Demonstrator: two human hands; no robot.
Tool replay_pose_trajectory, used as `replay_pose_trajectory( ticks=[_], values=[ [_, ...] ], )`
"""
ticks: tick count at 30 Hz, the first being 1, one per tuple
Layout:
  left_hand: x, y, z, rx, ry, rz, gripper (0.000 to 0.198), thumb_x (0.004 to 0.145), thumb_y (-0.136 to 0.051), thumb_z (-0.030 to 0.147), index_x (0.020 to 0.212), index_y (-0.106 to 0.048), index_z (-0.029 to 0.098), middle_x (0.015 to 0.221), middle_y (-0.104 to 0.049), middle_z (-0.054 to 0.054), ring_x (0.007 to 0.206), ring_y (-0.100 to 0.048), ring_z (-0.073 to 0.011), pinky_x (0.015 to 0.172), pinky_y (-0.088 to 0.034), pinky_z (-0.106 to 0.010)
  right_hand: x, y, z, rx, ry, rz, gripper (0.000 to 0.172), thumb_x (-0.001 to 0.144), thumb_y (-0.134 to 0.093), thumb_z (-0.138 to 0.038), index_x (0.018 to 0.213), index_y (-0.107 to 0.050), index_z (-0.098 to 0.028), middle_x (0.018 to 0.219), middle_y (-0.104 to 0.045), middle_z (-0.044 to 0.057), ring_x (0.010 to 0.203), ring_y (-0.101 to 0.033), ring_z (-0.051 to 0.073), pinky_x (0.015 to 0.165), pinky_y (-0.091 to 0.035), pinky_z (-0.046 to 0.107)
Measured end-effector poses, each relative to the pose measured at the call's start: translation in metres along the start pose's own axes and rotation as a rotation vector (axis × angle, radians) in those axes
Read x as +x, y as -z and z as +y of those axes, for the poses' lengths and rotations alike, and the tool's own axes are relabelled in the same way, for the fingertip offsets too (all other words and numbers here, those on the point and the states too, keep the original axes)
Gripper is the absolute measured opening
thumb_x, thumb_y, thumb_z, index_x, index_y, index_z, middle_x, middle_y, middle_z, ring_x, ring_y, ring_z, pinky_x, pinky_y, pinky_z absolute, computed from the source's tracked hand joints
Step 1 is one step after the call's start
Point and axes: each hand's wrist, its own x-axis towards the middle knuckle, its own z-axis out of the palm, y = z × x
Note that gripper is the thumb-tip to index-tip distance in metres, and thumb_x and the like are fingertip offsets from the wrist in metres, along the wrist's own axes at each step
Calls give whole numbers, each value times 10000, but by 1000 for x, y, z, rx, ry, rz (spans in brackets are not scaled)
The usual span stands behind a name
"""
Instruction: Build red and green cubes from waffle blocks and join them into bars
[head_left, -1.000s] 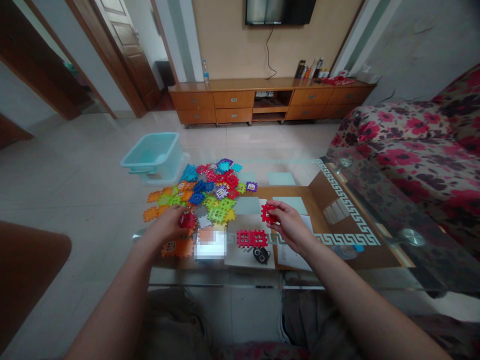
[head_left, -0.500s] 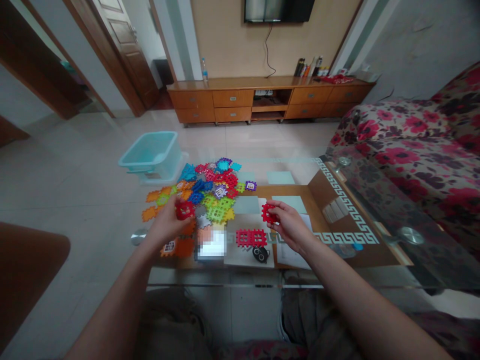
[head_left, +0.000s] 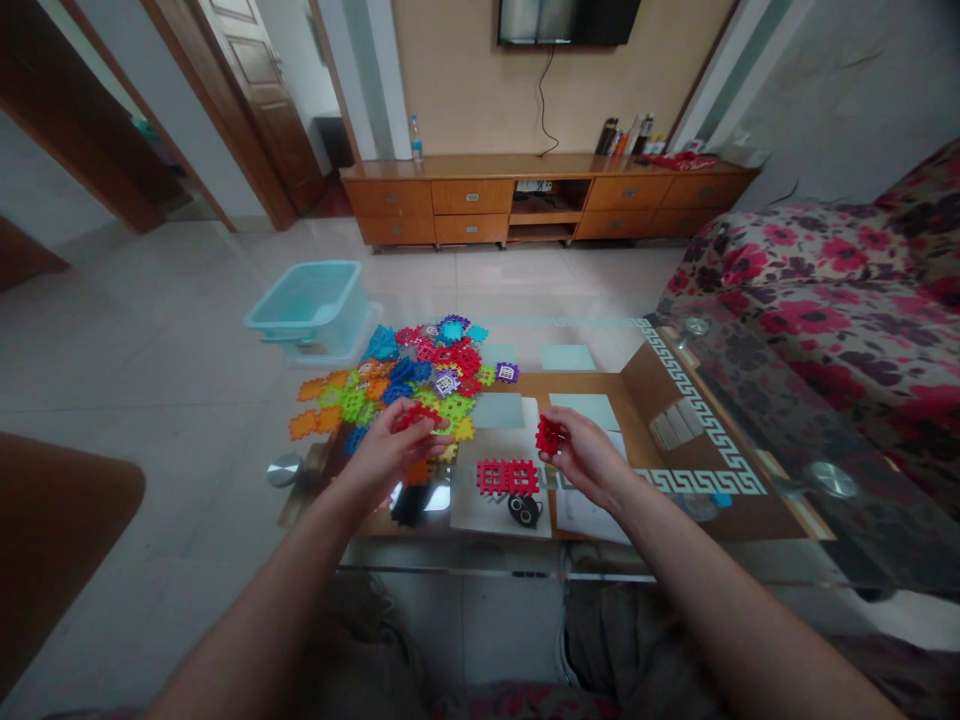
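- L hand (head_left: 386,462): grip closed, fingers curled over red lattice pc (head_left: 417,416); pc sits at top of hand, nr front edge of pile.
- R hand (head_left: 589,455): grip nearly shut, fingertips pinching small red block (head_left: 549,435); no. of pcs in it can't be told at this view.
- Hands apart, red items not touching each other.
- Red joined panel (head_left: 508,477) lies flat on white sheet (head_left: 487,515), betw. both hands, just below R hand.
- Small black object (head_left: 525,510) touching lower edge of panel; type unclear.
- Pile of multicolour plastic pcs (head_left: 409,385) on desk: red, blue, green, orange, purple; pcs overlapping, spread to L of white sheet.
- Glass-top desk (head_left: 697,481) w/ Greek-key border; brown card (head_left: 652,385) under glass at R.
- Blurred patch (head_left: 424,497) just below L hand; content can't be told.
- Turquoise plastic tub (head_left: 307,298) on floor, beyond pile, L side.
- Floral sofa (head_left: 795,280) at R; wooden sideboard (head_left: 547,197) w/ drawers at far wall, bottle & books on top.
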Motion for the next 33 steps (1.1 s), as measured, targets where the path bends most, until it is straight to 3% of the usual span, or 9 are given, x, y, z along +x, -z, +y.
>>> replay_pose_trajectory(
  ticks=[3, 8, 13, 16, 19, 22, 25, 29, 33],
  values=[
    [-1, -10, -7, -45, 55, -38, 296, 766, -704, 189, 892, -439, 219, 936, -695, -36, 853, -727, -178, 758, -569, -296, -1, -1, -1, -7, -1, 0, 189, 714, -728, -276, 797, -568, -219, 658, -597, -29, 556, -520, 123, 479, -400, 230],
    [0, -19, -13, -75, 113, -97, 279, 722, -650, 167, 876, -429, 235, 773, -572, 43, 577, -573, -93, 562, -456, -240, -1, 0, -1, -19, 1, 0, 167, 730, -712, -278, 835, -596, -221, 691, -593, -35, 573, -523, 112, 496, -414, 222],
    [5, -18, -16, -163, 202, -104, 309, 690, -608, 248, 971, -483, 223, 700, -484, 63, 495, -460, -94, 491, -385, -248, -1, 1, 0, -51, 14, -14, 184, 717, -718, -298, 837, -604, -219, 694, -599, -26, 567, -522, 112, 511, -421, 227],
    [8, -16, -20, -120, 179, -84, 314, 712, -613, 278, 998, -498, 222, 662, -460, 68, 509, -461, -106, 486, -368, -238, 1, 2, 1, -81, 40, -20, 222, 725, -713, -363, 839, -591, -217, 707, -618, -6, 580, -530, 125, 530, -437, 244],
    [9, -15, -28, 106, 77, -19, 368, 758, -679, 319, 1077, -515, 235, 716, -513, 53, 590, -523, -113, 547, -410, -231, 3, 4, 3, -154, 72, -21, 273, 726, -693, -421, 873, -582, -219, 711, -622, 3, 598, -550, 139, 552, -454, 259],
    [11, -12, -37, 357, -75, 78, 505, 743, -757, 376, 1154, -510, 217, 978, -616, -25, 831, -618, -152, 725, -490, -271, 4, 4, 5, -297, 104, -24, 306, 765, -639, -479, 910, -579, -215, 725, -623, 8, 614, -569, 146, 565, -454, 261],
    [14, -9, -44, 561, -216, 84, 539, 728, -782, 376, 1151, -503, 190, 1061, -629, -62, 958, -626, -202, 851, -500, -339, 7, 5, 7, -517, 130, -29, 276, 838, -557, -450, 970, -590, -210, 741, -614, 8, 618, -569, 152, 557, -435, 259],
    [14, -6, -46, 880, -400, -63, 494, 774, -749, 333, 1199, -534, 204, 1174, -608, -91, 1050, -604, -251, 925, -489, -412, 13, 16, 7, -904, 207, 46, 180, 803, -621, -252, 965, -603, -175, 900, -594, 64, 774, -588, 194, 716, -466, 305],
    [9, -2, -46, 1193, -500, -344, 444, 808, -704, 231, 1229, -563, 213, 1189, -573, -91, 1132, -549, -264, 987, -446, -409, 17, 27, 11, -1243, 286, 168, 302, 771, -631, -101, 1064, -564, -120, 1155, -507, 172, 1017, -568, 271, 903, -432, 356]
  ],
)
